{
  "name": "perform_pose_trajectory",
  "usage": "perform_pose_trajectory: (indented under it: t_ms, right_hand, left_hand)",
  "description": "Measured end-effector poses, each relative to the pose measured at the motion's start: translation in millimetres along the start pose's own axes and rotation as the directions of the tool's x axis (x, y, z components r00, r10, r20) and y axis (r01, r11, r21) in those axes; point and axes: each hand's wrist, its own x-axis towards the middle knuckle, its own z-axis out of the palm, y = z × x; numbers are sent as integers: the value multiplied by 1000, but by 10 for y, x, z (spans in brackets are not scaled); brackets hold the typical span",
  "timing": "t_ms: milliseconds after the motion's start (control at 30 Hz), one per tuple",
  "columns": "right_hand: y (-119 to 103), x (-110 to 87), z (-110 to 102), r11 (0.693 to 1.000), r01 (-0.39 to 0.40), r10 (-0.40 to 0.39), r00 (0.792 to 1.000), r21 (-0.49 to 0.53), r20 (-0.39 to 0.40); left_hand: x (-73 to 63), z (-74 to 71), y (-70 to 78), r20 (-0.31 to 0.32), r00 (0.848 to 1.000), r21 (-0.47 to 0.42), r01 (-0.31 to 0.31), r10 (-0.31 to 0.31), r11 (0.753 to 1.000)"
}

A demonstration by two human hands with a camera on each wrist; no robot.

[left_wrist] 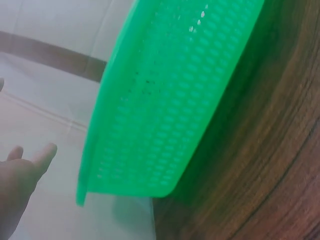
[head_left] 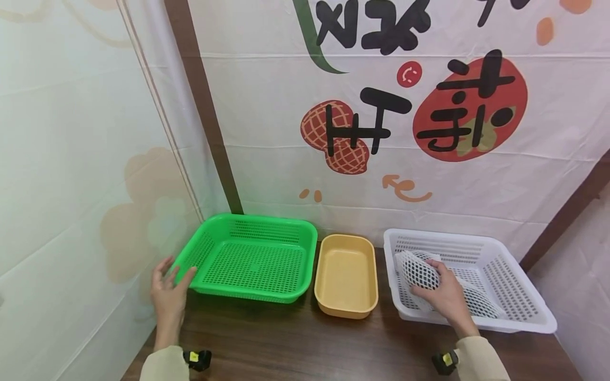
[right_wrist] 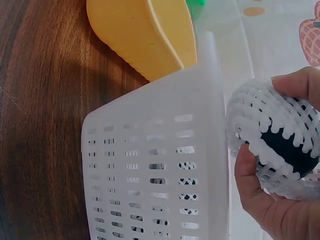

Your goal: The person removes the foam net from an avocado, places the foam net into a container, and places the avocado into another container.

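My right hand grips a white foam net sleeve over the left part of the white basket. Thumb and fingers lie on opposite sides of the sleeve in the right wrist view, and a dark, smooth, rounded thing shows through its opening. More white netting lies in the basket below. At the left, my left hand holds nothing, its fingers loosely spread beside the near left corner of the green basket. Only part of that hand enters the left wrist view.
Between the two baskets stands a yellow tray with nothing in it. All three containers sit on a dark wooden table. A printed curtain rises behind them, and pale sheets close off both sides.
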Motion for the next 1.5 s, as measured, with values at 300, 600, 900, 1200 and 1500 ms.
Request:
perform_pose_trajectory:
  t_ms: [300,600,900,1200,1500]
  right_hand:
    - [-37,-16,3,1000,19,-19,1000,-5,-13]
    - [-72,-41,-19,1000,12,-12,1000,6,1]
    - [-151,-99,-6,999,28,-27,1000,29,-11]
    - [-183,-152,8,997,69,-68,997,36,-20]
    - [-226,-207,36,995,90,-90,996,48,-18]
  left_hand:
    - [-106,184,141,96,992,63,-86,80,994]
    - [-280,370,211,229,971,51,-85,71,995]
    - [-480,496,249,365,920,-49,-136,144,990]
    - [-587,563,240,429,886,-81,-154,174,985]
    - [-680,621,233,477,858,-107,-161,192,981]
